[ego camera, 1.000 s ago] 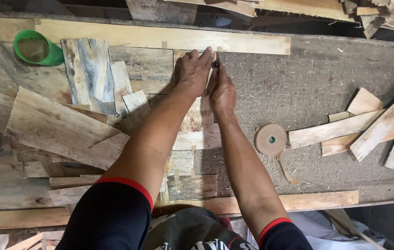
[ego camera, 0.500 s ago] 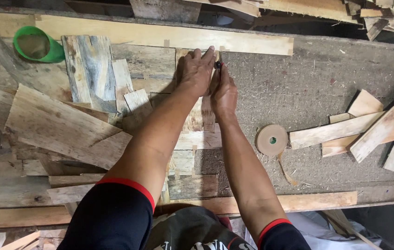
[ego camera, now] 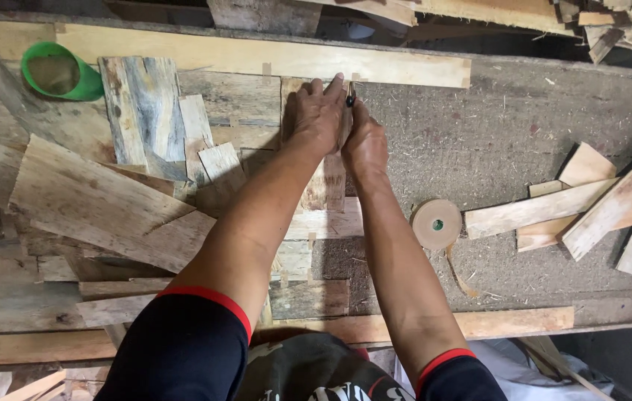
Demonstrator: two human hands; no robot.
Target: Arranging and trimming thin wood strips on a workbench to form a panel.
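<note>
While the left hand (ego camera: 317, 117) presses the veneer strip (ego camera: 327, 186) flat, right hand (ego camera: 364, 141) fingers grip a small dark tool (ego camera: 350, 94).

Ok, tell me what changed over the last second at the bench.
Almost nothing. The left hand stays flat on the wood sheet, and the right hand keeps its grip on the small dark tool at the sheet's edge. The tape roll, green cup and scraps lie unmoved.

Green plastic cup (ego camera: 62, 71); pale tan tape roll (ego camera: 436, 223) with a green-tinted core; grey, speckled work surface (ego camera: 524, 141). Long board (ego camera: 271, 56) light yellow; upright wood piece (ego camera: 141, 111) weathered grey with bluish streaks over tan grain. Sleeves (ego camera: 182, 349) black, cuffs edged red.
</note>
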